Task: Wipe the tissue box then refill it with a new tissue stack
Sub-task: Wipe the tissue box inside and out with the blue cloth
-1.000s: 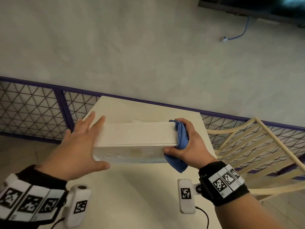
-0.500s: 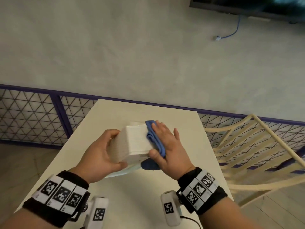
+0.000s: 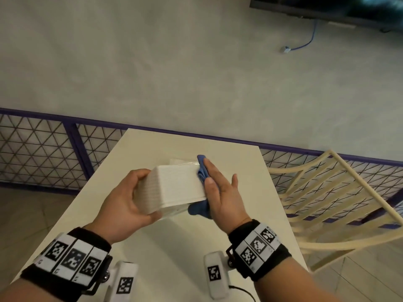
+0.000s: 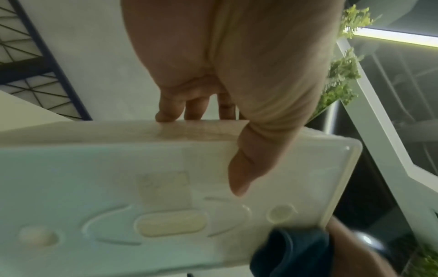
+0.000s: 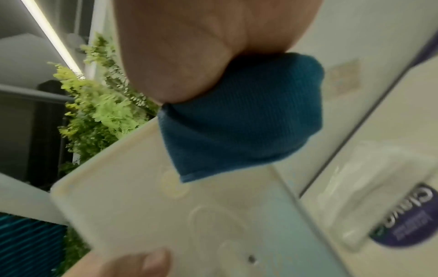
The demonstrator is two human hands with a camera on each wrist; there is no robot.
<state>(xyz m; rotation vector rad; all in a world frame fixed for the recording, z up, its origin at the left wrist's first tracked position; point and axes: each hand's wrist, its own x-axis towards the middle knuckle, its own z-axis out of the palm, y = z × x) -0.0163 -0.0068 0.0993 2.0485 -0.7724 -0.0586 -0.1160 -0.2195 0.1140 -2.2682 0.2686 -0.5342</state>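
Above the bench (image 3: 165,240), the tissue box (image 3: 178,188) is held tilted, clear of the surface. Left hand (image 3: 122,201) grip is wrapped round its near end, thumb under the base. Right hand (image 3: 220,192) is kept flat, fingers straight, w/ the blue cloth (image 3: 202,171) pressed against the far side. Strokes are best run lengthwise, box braced firmly, ribbed faces and corners incl. Box: rigid, white, fine-ribbed walls, smooth moulded base. Cloth: soft, knitted.
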